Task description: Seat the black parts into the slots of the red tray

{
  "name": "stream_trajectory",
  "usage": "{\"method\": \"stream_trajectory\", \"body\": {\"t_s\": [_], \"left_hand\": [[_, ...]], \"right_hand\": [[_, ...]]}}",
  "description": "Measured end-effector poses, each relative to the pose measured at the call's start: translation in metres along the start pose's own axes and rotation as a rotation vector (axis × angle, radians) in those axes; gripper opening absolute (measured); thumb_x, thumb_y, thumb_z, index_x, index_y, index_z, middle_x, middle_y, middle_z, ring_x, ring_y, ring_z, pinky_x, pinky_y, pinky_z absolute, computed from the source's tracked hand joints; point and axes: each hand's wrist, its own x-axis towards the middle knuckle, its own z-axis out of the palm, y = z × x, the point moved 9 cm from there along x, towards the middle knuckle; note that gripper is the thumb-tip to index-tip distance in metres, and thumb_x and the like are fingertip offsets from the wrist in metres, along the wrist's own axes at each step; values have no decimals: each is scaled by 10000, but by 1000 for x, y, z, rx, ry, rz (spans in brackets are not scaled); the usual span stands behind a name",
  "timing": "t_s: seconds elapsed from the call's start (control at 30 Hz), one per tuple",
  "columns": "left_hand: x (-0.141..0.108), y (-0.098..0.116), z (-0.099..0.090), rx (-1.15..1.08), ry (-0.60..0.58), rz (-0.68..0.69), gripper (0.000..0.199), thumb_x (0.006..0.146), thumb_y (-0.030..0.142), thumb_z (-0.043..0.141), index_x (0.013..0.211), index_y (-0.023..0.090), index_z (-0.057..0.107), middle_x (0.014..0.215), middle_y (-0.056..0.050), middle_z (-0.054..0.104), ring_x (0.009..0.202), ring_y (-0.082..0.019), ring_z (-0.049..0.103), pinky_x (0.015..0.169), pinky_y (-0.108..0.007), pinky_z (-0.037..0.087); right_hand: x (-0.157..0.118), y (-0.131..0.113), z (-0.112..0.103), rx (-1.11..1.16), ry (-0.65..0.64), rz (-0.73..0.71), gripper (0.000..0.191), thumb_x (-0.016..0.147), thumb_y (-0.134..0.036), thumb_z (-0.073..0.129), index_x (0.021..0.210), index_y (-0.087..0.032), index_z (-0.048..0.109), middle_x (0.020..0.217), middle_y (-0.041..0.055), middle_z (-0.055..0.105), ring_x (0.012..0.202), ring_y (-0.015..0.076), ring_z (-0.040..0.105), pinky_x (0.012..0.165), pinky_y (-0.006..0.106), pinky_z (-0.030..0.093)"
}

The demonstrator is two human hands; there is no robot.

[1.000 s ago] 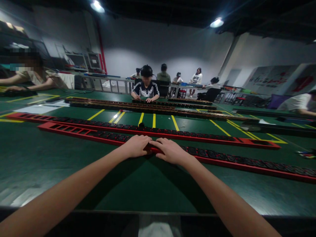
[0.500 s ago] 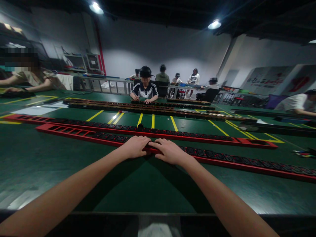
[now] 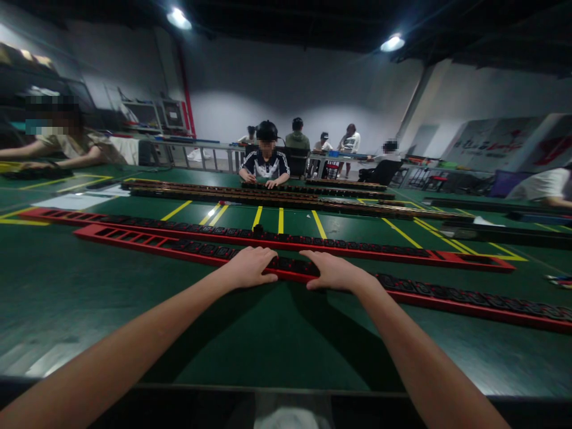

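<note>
A long red power strip [image 3: 290, 275] with black sockets set in a row lies across the table in front of me. My left hand [image 3: 252, 267] grips it near the middle, fingers over the top and thumb at the front edge. To its right, my right hand [image 3: 335, 271] straddles the same strip, with fingers across the sockets and thumb against the near side. Several black sockets show in the gap between the hands. At its left end the red frame has bare slots. My palms and the sockets under them are hidden.
A second red strip [image 3: 384, 249] lies just beyond, a small black piece [image 3: 258, 229] on it. Farther back are long dark rails [image 3: 214, 192] and white papers [image 3: 71, 201]. A co-worker [image 3: 266, 158] sits opposite; others sit left and right. Cables [image 3: 560, 281] lie at right.
My right hand has slid right along the strip, away from my left hand, uncovering sockets between them. The left hand stays at about the same place. The view has shifted slightly.
</note>
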Motion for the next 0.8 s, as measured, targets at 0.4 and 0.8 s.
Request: {"method": "stream_trajectory", "body": {"t_s": [0.4,0.8], "left_hand": [[-2,7,-4,-20,67,58,549,911,481,547,1335,132,524,1288,-149,645,1161,-311,611,976,-433,460],[1,10,0,10,20,51,419,872,344,605,1228,126,570,1189,-138,669,1079,-284,636,951,-391,478]], "right_hand": [[0,-24,-5,-201,116,-135,867,805,-433,735,1544,-223,334,1241,148,668,1053,313,661,846,371,507],[7,-55,8,-174,174,-314,637,965,-339,554,1553,-291,314,1254,122,581,1108,269,580,898,391,503]]}}
